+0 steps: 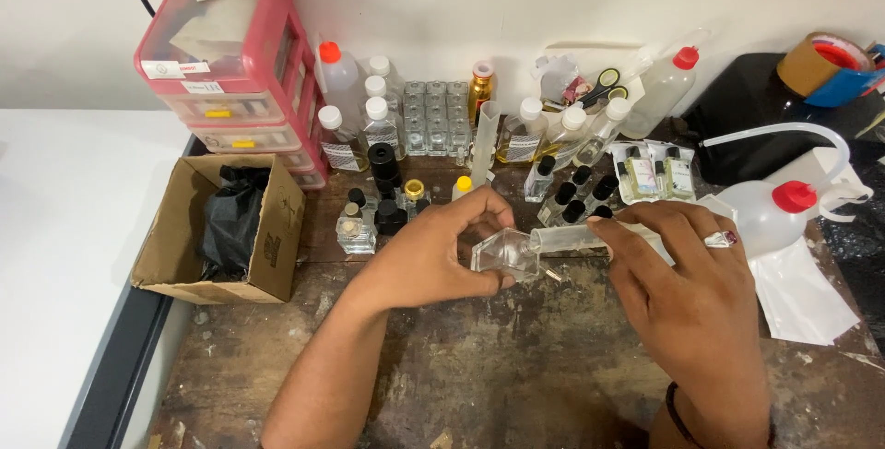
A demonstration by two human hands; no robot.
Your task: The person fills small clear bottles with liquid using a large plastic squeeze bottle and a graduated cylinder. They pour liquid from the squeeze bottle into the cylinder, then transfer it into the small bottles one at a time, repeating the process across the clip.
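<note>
Left of the glass bottle (504, 254): cardboard box (221, 232) with black bag; behind it, red drawer unit (230, 71) and crowded small bottles (553, 195). I see left hand (441, 251) curled round the glass bottle, tilted above the worn table (498, 366). Right hand (682, 278), ringed, pinches a clear tube (567, 239) at its mouth. Wash bottle (784, 209) stands right.

Cardboard box (221, 228) sits at left on the workbench (479, 375), drawer unit (230, 71) behind it; bottles (433, 117) line the far edge; wash bottle (784, 209) at right.
</note>
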